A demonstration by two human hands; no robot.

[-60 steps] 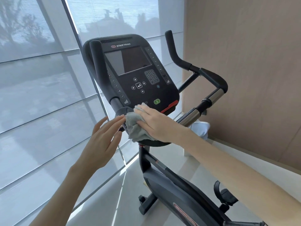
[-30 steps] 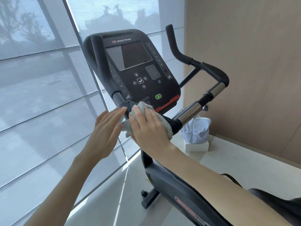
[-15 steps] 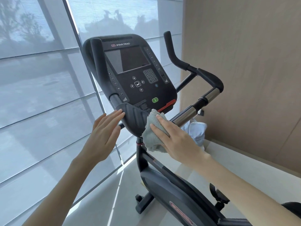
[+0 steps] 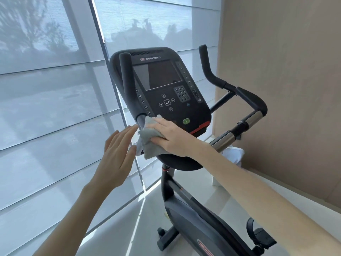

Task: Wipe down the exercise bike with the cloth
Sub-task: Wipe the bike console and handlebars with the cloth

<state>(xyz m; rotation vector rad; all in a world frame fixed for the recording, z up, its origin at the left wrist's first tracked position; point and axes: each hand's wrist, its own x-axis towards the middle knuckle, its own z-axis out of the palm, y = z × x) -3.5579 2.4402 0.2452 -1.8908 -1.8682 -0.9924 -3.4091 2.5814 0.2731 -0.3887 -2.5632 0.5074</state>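
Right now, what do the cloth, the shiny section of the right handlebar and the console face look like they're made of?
Cloth: soft grey fabric, likely microfibre or terry, judging by the fuzzy nap and crumpled folds.
Handlebar section: metal, probably polished steel or chrome, given its bright, mirror-like highlights.
Console face: black plastic with a smooth semi-matte finish, shown by the moulded curves, soft sheen and printed buttons.

My right hand [image 4: 171, 137] lies on the cloth [image 4: 149, 143] at the lower left corner of the console [image 4: 166, 85] on the exercise bike [image 4: 199, 228], against the foot of the left handlebar [image 4: 127, 85]. My left hand [image 4: 118, 156] is just left of the cloth. The window [image 4: 46, 108] stands behind the bike, the wall [image 4: 286, 89] to its right.
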